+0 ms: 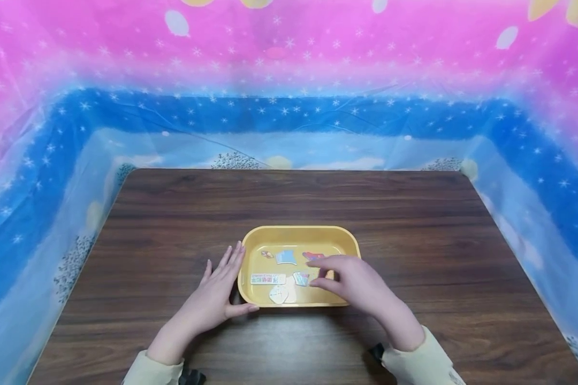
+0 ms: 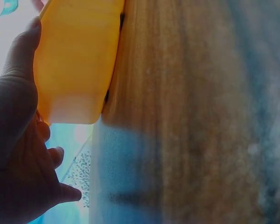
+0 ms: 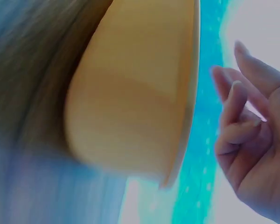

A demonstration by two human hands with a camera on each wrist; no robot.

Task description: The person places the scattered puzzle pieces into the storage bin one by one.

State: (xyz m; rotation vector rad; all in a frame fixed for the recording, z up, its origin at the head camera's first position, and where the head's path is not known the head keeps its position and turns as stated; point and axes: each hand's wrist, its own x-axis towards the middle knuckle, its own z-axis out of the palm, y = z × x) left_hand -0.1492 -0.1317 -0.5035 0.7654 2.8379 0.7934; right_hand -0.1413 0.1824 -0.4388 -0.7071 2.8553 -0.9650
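A yellow rectangular tray (image 1: pixel 298 231) with rounded corners stands on the table. My left hand (image 1: pixel 214 294) rests against its left end, fingers stretched along the rim and thumb at the near corner. Above the tray's right half is my right hand (image 1: pixel 354 280), its thumb and index finger apart with nothing between them; the right wrist view shows its other fingers loosely bent. Flat pieces lie inside: a light blue piece (image 1: pixel 286 257), a red piece (image 1: pixel 312 256), a lettered strip (image 1: pixel 268 279), a patterned piece (image 1: pixel 301 278) by the right fingertips and a roundish white piece (image 1: pixel 279 293).
A small reddish-brown piece (image 1: pixel 267 254) lies near the tray's far left corner. Partly hidden behind the right hand is an orange piece (image 1: pixel 330 275). The dark wood table (image 1: pixel 173 214) surrounds the tray, with a pink and blue snowflake cloth (image 1: pixel 289 112) around its far sides.
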